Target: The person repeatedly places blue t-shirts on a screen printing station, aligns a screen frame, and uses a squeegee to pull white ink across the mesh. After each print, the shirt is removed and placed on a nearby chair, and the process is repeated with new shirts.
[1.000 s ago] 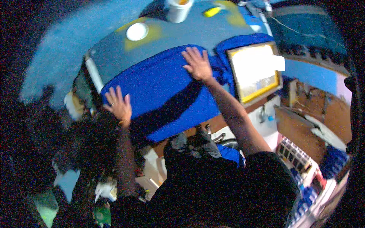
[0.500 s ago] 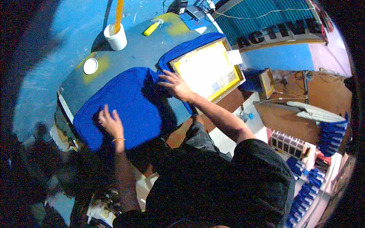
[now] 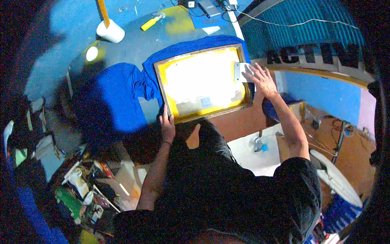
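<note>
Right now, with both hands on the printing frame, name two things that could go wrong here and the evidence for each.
1. The blue cloth lies bunched beside the wooden screen frame, so a fold might be caught under the frame's edge.
2. The left hand grips only a near corner and the right hand rests at the far side, so the frame could possibly shift or twist.

open: grey table [image 3: 122,53] left of blue cloth [image 3: 118,97] | blocked: white cup [image 3: 110,31], yellow tool [image 3: 151,22]

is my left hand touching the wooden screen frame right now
Touching. In the head view the left hand grips the near left corner of the wooden screen frame, fingers lying over its edge with no gap showing.
</note>
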Demonstrator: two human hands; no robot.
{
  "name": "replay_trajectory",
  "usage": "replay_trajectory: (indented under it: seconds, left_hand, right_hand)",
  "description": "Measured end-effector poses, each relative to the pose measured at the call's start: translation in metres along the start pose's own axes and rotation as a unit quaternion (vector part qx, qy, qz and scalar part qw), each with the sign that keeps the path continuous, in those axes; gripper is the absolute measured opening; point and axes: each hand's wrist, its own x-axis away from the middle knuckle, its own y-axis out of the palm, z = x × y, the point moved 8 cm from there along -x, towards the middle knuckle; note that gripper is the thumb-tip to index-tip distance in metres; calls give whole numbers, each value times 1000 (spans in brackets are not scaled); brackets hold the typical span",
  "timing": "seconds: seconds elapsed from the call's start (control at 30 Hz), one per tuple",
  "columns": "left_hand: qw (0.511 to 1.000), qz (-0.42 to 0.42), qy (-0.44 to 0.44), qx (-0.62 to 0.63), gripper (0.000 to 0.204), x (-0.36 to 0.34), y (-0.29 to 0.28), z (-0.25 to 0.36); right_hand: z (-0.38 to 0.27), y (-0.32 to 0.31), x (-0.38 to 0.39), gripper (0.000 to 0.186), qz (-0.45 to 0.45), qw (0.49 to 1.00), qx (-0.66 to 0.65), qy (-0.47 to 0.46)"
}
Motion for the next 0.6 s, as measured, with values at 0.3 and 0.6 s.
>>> replay_trajectory:
  seconds: [0.3, 0.6]
  left_hand:
    - [994, -28, -104, 9, 64, 4, 3, 2]
    - [995, 15, -98, -8, 58, 7, 12, -19]
  right_hand:
    - [-1, -5, -33, 77, -3, 956, -68, -285]
    - [-72, -66, -87, 64, 6, 942, -102, -320]
